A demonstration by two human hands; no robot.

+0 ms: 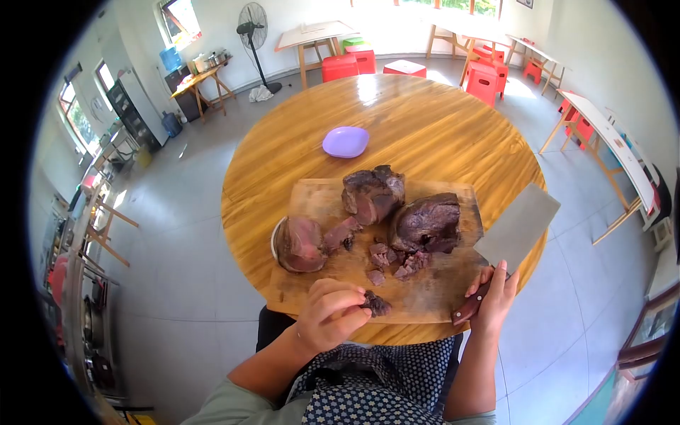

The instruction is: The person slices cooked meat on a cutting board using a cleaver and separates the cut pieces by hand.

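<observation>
My left hand [331,314] pinches a small dark meat piece [376,304] over the front of the wooden cutting board [432,301]. In my right hand [492,297] is the wooden handle of a cleaver [520,225], its broad blade raised past the board's right edge. Two large dark meat chunks [426,222] [374,195] lie toward the back and right of the board. A cut meat piece with a pink face [302,244] sits at the left, with a pale rim at its left side. Small chopped bits [411,265] are heaped near the middle.
The board rests on a round wooden table [283,156], with a purple plate [346,142] behind it. Beyond stand red stools [482,81], white-topped tables [315,34] and a black fan [252,42]. A shelf and counter line the left side.
</observation>
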